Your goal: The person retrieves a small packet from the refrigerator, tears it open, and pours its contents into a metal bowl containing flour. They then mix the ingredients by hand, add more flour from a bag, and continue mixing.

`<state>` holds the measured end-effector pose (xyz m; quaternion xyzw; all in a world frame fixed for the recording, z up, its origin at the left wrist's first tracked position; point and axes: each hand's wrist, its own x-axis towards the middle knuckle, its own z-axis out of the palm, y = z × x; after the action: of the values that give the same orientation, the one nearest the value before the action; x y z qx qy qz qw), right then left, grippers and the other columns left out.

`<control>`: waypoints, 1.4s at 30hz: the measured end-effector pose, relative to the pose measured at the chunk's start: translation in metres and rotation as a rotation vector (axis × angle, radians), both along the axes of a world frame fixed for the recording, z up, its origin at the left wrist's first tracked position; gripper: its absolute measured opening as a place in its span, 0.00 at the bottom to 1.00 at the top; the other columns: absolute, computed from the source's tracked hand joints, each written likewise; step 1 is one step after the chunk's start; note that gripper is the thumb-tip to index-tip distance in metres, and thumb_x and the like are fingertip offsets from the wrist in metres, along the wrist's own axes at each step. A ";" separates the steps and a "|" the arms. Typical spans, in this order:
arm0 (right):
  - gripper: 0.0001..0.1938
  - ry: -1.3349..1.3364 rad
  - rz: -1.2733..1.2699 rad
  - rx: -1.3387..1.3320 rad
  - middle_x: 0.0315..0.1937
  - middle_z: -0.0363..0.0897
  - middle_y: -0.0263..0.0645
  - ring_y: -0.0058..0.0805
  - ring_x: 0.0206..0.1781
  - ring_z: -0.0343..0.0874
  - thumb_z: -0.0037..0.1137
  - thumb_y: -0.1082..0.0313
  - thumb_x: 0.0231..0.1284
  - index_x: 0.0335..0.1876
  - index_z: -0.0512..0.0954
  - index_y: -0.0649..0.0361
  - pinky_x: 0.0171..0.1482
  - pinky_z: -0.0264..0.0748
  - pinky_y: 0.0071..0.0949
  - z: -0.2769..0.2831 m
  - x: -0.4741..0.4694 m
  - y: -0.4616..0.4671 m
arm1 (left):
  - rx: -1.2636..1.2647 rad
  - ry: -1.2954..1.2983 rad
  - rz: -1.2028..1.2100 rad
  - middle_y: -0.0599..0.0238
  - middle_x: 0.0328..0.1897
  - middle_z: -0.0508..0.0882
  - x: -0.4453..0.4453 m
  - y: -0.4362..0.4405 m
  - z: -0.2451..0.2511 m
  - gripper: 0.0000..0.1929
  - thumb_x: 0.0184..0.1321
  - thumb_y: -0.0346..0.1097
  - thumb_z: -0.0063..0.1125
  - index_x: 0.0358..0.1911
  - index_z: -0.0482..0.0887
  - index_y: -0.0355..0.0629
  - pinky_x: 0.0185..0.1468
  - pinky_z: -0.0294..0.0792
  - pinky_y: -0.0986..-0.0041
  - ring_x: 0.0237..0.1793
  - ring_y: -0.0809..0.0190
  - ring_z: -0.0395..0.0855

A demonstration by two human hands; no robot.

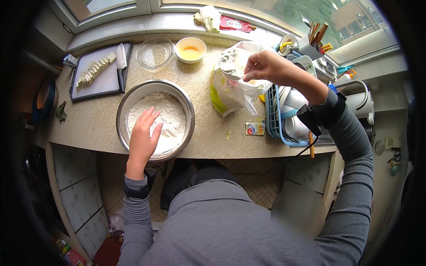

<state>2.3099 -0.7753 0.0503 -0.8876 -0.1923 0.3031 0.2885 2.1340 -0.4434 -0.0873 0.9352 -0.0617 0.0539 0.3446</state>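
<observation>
My left hand [145, 134] is over the near left part of a stainless steel bowl [189, 133], fingers extended and thumb apart, holding nothing. White flour [169, 123] covers the bowl's bottom; I cannot tell whether my fingers touch it. Pinched at the rim by my right hand [263, 66] is a small white bowl [229, 73] with flour inside. It is held at the mouth of an opened plastic flour bag [224, 96], which stands on the counter and is partly hidden by the bowl and hand.
A cutting board [103, 88] bears sliced pale pieces [95, 71] and a kitchen knife [121, 63]. Behind the steel bowl are a glass dish [154, 53] and a bowl with egg [190, 50]. A blue dish rack [274, 116] and a small packet [255, 129] lie right.
</observation>
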 end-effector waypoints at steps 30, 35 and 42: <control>0.11 0.659 -0.209 0.064 0.18 0.65 0.32 0.29 0.22 0.75 0.41 0.67 0.70 0.35 0.73 0.65 0.36 0.83 0.33 -0.176 -0.058 0.226 | -0.058 0.078 0.210 0.50 0.59 0.78 -0.083 0.100 -0.034 0.17 0.60 0.36 0.58 0.52 0.80 0.39 0.64 0.65 0.60 0.62 0.44 0.72; 0.12 0.103 0.258 0.129 0.19 0.76 0.38 0.25 0.26 0.78 0.42 0.65 0.71 0.35 0.73 0.65 0.33 0.73 0.27 -0.150 -0.072 0.210 | -0.025 0.076 0.186 0.49 0.59 0.78 -0.073 0.096 -0.035 0.17 0.59 0.36 0.58 0.51 0.81 0.39 0.64 0.64 0.59 0.62 0.43 0.72; 0.08 -0.231 0.185 0.309 0.23 0.79 0.42 0.32 0.29 0.80 0.47 0.69 0.68 0.38 0.74 0.66 0.37 0.75 0.28 -0.097 -0.079 0.148 | 0.005 0.068 0.112 0.49 0.59 0.78 -0.051 0.081 -0.043 0.17 0.60 0.36 0.57 0.51 0.81 0.37 0.64 0.64 0.59 0.62 0.43 0.72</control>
<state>2.2314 -0.6273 -0.0463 -0.8403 -0.3489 0.1918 0.3680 2.0828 -0.3622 -0.1299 0.9393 0.0025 0.0412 0.3406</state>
